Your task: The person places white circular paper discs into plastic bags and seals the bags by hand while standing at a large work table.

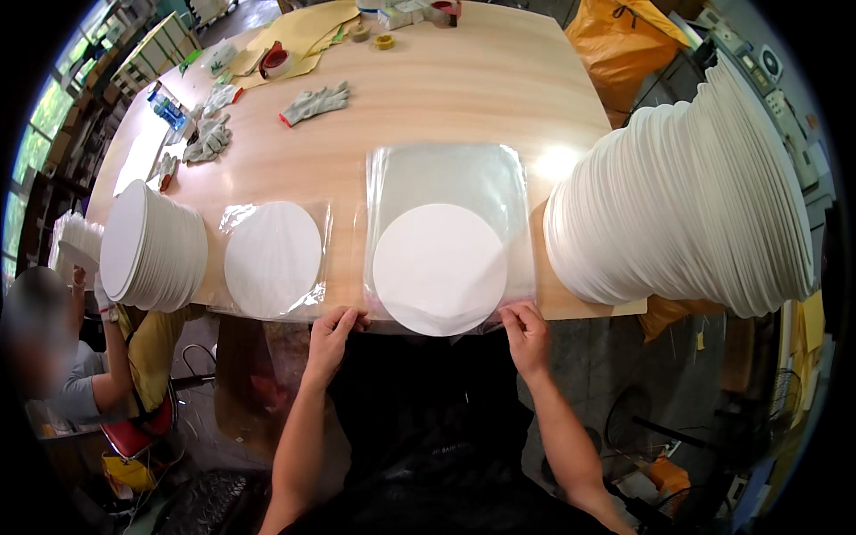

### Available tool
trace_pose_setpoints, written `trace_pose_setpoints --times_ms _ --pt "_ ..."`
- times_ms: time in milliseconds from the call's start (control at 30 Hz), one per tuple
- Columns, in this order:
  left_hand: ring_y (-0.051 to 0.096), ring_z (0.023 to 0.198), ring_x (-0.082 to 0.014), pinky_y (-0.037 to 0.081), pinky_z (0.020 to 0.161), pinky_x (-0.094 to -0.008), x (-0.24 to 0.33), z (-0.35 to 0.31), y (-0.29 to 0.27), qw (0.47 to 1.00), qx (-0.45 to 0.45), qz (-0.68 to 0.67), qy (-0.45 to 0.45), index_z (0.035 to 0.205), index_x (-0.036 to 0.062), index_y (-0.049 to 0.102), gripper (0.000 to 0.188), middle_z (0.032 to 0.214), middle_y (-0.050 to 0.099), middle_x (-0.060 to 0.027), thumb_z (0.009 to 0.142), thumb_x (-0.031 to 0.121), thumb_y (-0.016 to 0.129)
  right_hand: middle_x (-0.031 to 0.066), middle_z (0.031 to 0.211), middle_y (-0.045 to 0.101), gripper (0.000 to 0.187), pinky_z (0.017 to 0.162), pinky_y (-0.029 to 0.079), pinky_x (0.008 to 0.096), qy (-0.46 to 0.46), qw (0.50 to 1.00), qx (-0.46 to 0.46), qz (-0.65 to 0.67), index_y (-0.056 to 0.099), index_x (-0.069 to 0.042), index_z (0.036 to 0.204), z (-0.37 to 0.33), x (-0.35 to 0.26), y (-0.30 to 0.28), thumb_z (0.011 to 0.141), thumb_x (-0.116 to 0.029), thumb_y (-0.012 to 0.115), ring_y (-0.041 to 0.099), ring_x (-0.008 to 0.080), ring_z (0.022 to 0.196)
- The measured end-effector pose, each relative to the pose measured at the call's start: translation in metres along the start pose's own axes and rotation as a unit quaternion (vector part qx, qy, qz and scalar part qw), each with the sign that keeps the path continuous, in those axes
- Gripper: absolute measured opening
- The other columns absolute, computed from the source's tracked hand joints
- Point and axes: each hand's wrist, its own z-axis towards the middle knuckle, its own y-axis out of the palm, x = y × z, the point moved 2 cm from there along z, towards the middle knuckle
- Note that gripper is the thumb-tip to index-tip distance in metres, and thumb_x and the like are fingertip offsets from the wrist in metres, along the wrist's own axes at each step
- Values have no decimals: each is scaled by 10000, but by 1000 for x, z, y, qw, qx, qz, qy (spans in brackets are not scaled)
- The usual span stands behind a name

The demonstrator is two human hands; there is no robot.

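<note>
A white round disc (439,259) lies flat in front of me, over a stack of clear plastic bags (446,174). Its near edge reaches the table's front edge. At the near left corner of the top bag, my left hand (330,343) pinches the film between thumb and fingers. My right hand (527,337) grips the same bag's near right corner. Whether the disc sits inside the top bag or on it, I cannot tell. To the left lies another white disc (273,254) in a clear bag. A tall leaning stack of white discs (660,205) stands at the right.
A shorter stack of white discs (160,250) stands at the table's left end, near a seated person (80,374). Grey work gloves (316,103), tape rolls (276,62) and yellow paper sheets (308,27) lie farther back on the wooden table (428,98).
</note>
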Motion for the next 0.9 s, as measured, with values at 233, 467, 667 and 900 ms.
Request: trace_pose_setpoints --times_ms 233,467,667,900 --pt "603 658 -98 494 637 -241 -19 8 7 996 84 17 -37 959 -47 713 280 760 693 -54 1017 191 579 57 670 653 254 586 495 290 155 985 32 72 670 5 871 6 21 16 997 -208 614 626 152 592" --pt "574 620 -91 473 602 -230 -18 15 11 992 110 39 -46 924 -28 694 267 718 651 -39 1016 196 581 63 671 659 300 556 504 309 180 982 45 43 637 8 825 8 25 19 1009 -224 588 650 158 563" --pt "589 596 -90 481 571 -232 -20 16 11 987 148 28 -55 872 -39 697 261 694 662 -47 985 185 625 87 655 655 285 572 510 343 167 984 57 19 645 -10 824 8 16 19 1004 -221 579 664 202 578" --pt "584 585 -83 485 555 -237 -18 17 16 981 173 64 -57 839 -36 678 256 671 646 -39 970 182 648 155 693 646 279 603 479 452 140 984 68 -87 632 -32 797 11 32 24 962 -257 621 635 373 657"
